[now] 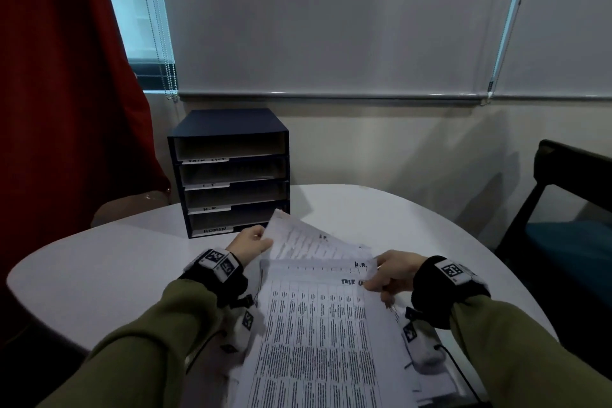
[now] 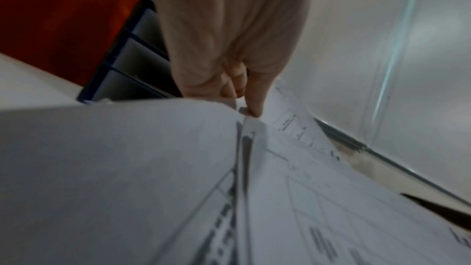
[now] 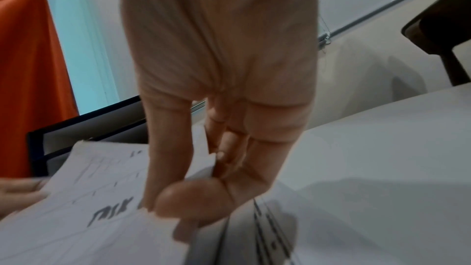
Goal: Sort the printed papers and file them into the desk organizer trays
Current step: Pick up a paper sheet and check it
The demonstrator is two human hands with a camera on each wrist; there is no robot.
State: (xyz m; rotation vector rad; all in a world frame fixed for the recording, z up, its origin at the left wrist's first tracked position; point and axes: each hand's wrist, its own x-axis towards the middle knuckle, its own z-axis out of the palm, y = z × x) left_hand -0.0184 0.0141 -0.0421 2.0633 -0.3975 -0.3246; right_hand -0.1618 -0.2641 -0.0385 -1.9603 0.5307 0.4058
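Fanned stack of white printed paper sheets (image 1: 318, 318) held low in the centre of the head view, above the pale rounded bench (image 1: 99, 262). Left hand (image 1: 251, 243) pinching the far-left corner of the rearmost sheet; right hand (image 1: 394, 272) with fingers (image 3: 178, 203) curled on the top sheets' right corner. Best to keep the headings spread and peel off one sheet at a time. Handwritten headings readable: "H.R.", "TASK…". Dark blue four-tray desk organizer (image 1: 231, 172), left of centre, labelled TASK LIST, I.T, H.R, ADMIN.
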